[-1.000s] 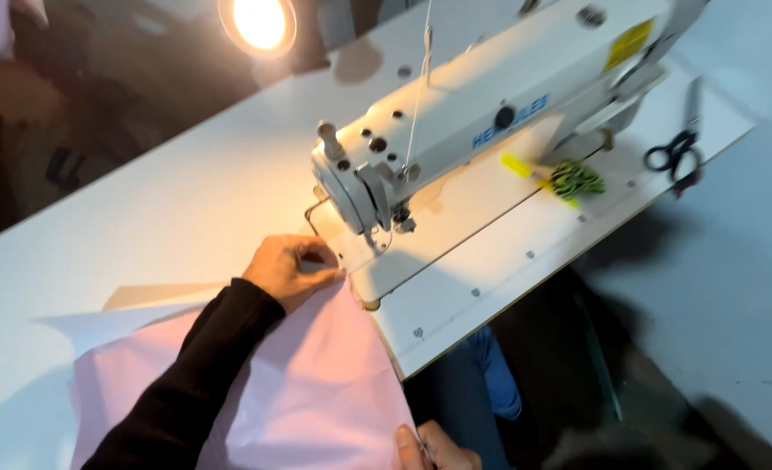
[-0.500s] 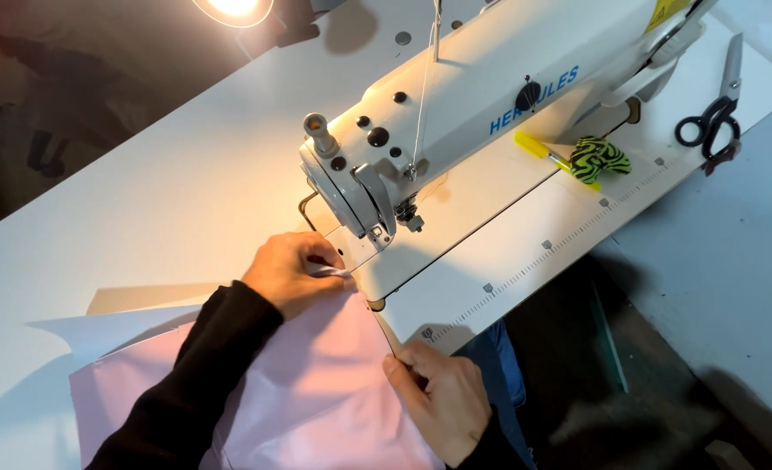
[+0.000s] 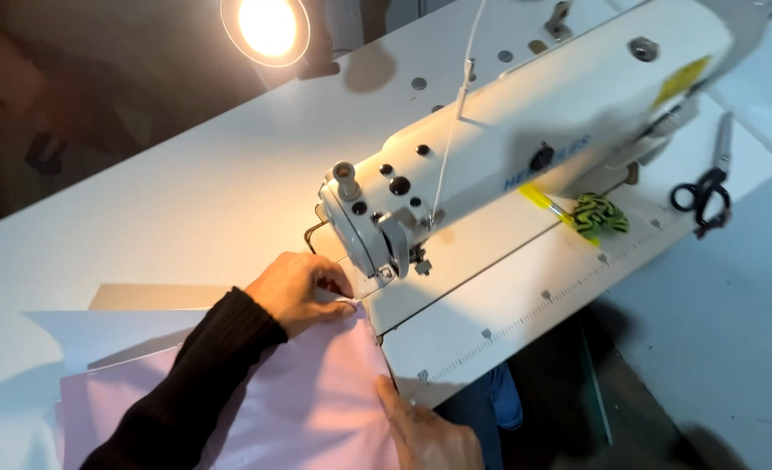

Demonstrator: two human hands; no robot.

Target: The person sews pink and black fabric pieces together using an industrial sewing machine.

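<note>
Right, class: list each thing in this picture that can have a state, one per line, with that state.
Lamp: lit.
Pink fabric: flat on the table, corner near the needle.
Left hand: pinching the fabric's corner.
Right hand: resting on the fabric's edge.
Scissors: closed, lying untouched.

the pink fabric (image 3: 316,392) lies flat and smooth, a pale sheet spread under both hands. its far corner is pinched beneath the left hand (image 3: 294,292) fingertips, right at the needle end of the sewing machine (image 3: 490,165). its near edge runs under the right hand (image 3: 429,435), which presses it flat.
</note>
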